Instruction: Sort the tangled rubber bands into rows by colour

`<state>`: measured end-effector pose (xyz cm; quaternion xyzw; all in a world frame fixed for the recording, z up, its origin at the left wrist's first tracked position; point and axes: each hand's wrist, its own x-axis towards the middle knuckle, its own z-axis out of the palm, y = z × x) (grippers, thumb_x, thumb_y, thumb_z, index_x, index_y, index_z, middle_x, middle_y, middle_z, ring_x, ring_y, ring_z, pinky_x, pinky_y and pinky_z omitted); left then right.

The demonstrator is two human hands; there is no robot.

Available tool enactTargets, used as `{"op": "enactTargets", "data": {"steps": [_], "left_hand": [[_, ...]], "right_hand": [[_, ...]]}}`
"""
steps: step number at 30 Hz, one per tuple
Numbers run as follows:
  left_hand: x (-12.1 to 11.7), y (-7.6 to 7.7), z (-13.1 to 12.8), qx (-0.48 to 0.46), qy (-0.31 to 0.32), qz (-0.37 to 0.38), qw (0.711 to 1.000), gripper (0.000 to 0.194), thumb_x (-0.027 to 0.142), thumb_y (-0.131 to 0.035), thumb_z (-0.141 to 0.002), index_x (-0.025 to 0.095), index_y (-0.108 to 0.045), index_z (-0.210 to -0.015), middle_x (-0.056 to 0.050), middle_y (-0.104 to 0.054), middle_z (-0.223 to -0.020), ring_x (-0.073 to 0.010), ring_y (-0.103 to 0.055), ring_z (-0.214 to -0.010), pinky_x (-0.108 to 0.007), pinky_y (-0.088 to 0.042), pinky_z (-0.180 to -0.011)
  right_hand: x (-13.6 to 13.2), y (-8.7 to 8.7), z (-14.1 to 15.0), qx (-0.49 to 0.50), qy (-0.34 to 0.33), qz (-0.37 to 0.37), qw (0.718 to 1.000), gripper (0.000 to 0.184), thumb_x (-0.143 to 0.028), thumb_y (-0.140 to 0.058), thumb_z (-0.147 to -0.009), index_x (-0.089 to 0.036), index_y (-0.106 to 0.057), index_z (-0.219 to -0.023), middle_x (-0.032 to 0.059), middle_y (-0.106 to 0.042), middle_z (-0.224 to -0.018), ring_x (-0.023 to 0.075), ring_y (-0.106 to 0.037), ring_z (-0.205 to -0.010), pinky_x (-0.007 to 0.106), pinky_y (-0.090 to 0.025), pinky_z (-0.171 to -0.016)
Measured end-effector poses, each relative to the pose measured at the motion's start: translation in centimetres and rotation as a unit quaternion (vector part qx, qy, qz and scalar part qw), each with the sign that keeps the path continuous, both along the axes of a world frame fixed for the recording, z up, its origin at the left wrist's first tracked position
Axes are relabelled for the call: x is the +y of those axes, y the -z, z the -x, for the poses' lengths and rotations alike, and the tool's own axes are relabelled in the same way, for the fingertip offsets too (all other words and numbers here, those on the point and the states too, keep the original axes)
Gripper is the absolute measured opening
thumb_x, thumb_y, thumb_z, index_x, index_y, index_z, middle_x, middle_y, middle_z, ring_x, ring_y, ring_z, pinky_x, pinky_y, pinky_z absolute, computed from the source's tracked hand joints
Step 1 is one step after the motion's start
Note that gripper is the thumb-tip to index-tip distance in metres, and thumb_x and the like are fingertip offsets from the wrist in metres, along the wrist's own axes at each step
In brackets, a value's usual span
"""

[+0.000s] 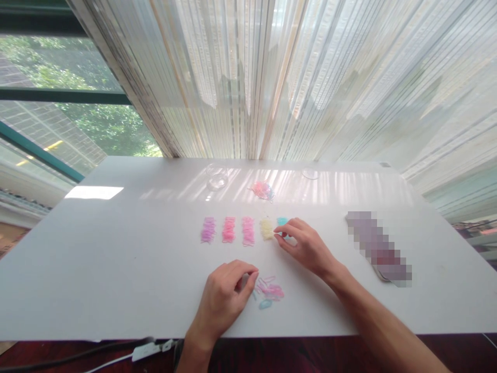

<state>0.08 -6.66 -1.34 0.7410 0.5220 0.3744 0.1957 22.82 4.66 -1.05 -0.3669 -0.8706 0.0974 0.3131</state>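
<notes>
Several small coloured loops that look like rubber bands lie sorted in a row: a purple pile [208,230], a red-pink pile [229,229], a pink pile [248,231], a yellow pile [267,229] and a blue pile [282,221]. My right hand [305,243] is pinched at the right edge of the yellow pile and partly covers the blue one. Closer to me, my left hand [227,292] has thumb and forefinger together beside a loose pink heap [273,291] and a blue clump [265,304]. Whatever either pinch holds is too small to make out.
A mixed heap of bands [263,190] lies farther back on the white table [116,274]. Behind it are a clear round container [217,181] and a clear lid [310,174]. At right lies a blurred-out flat object [378,246]. A white cable connector [146,352] hangs by the front edge.
</notes>
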Motion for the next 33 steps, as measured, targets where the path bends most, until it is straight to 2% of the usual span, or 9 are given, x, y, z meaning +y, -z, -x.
{"op": "enactTargets", "data": {"steps": [6, 11, 15, 19, 25, 29, 33], "left_hand": [[0.1, 0.3, 0.0, -0.011, -0.005, -0.002, 1.000, 0.012, 0.019, -0.058, -0.100, 0.021, -0.069, -0.098, -0.001, -0.072, -0.081, -0.0135, -0.059, -0.060, -0.027, -0.049, -0.064], [-0.2, 0.0, 0.4, -0.033, 0.011, 0.024, 0.999, 0.013, 0.015, -0.058, -0.099, 0.022, -0.068, -0.105, -0.001, -0.072, -0.089, -0.0137, -0.061, -0.066, -0.027, -0.052, -0.069], [-1.0, -0.8, 1.3, 0.014, 0.031, 0.027, 0.999, 0.020, 0.011, -0.056, -0.096, 0.023, -0.069, -0.106, -0.004, -0.073, -0.096, -0.0190, -0.067, -0.083, -0.032, -0.056, -0.078], [-1.9, -0.9, 2.2, 0.080, 0.027, 0.023, 0.996, 0.023, 0.013, -0.064, -0.091, 0.024, -0.070, -0.110, -0.006, -0.072, -0.100, -0.0235, -0.067, -0.091, -0.037, -0.056, -0.082], [-2.0, -0.3, 1.9, 0.110, 0.038, 0.026, 0.993, 0.016, 0.017, -0.067, -0.094, 0.026, -0.072, -0.106, -0.005, -0.070, -0.099, -0.0222, -0.064, -0.088, -0.036, -0.051, -0.080], [-1.6, 0.0, 1.7, 0.104, 0.040, 0.007, 0.994, 0.011, 0.017, -0.065, -0.097, 0.025, -0.072, -0.099, -0.003, -0.069, -0.094, -0.0209, -0.063, -0.085, -0.035, -0.047, -0.078], [-1.5, 0.0, 1.8, 0.095, 0.041, -0.003, 0.995, 0.012, 0.016, -0.062, -0.099, 0.024, -0.071, -0.098, -0.003, -0.069, -0.094, -0.0203, -0.063, -0.085, -0.034, -0.046, -0.078]], "right_hand": [[-0.6, -0.8, -0.1, 0.023, -0.015, 0.022, 0.999, 0.012, -0.019, -0.056, -0.099, -0.021, -0.068, -0.097, 0.0033, -0.061, -0.078, 0.0186, -0.059, -0.073, 0.031, -0.049, -0.066], [-1.8, -1.8, 0.0, 0.013, -0.121, 0.105, 0.987, 0.013, -0.016, -0.056, -0.095, -0.020, -0.069, -0.096, 0.0027, -0.064, -0.081, 0.0155, -0.059, -0.072, 0.027, -0.047, -0.066], [-2.7, -2.5, 0.2, -0.026, -0.181, 0.174, 0.967, 0.011, -0.014, -0.060, -0.090, -0.020, -0.069, -0.088, 0.0001, -0.062, -0.076, 0.0140, -0.056, -0.069, 0.026, -0.045, -0.067], [-3.3, -2.9, 0.2, -0.070, -0.202, 0.217, 0.952, 0.007, -0.013, -0.067, -0.085, -0.020, -0.068, -0.084, -0.0008, -0.061, -0.077, 0.0134, -0.056, -0.069, 0.025, -0.043, -0.065], [-4.1, -2.9, 0.5, -0.108, -0.209, 0.229, 0.945, 0.012, -0.014, -0.077, -0.078, -0.020, -0.069, -0.086, -0.0009, -0.064, -0.079, 0.0150, -0.057, -0.072, 0.025, -0.042, -0.066], [-4.2, -2.7, 0.8, -0.134, -0.226, 0.229, 0.937, 0.012, -0.017, -0.078, -0.081, -0.019, -0.067, -0.087, -0.0005, -0.064, -0.081, 0.0153, -0.057, -0.073, 0.025, -0.040, -0.066], [-4.3, -2.6, 1.0, -0.150, -0.225, 0.223, 0.937, 0.011, -0.013, -0.074, -0.083, -0.019, -0.064, -0.082, -0.0013, -0.061, -0.078, 0.0145, -0.055, -0.072, 0.025, -0.039, -0.065]]}}
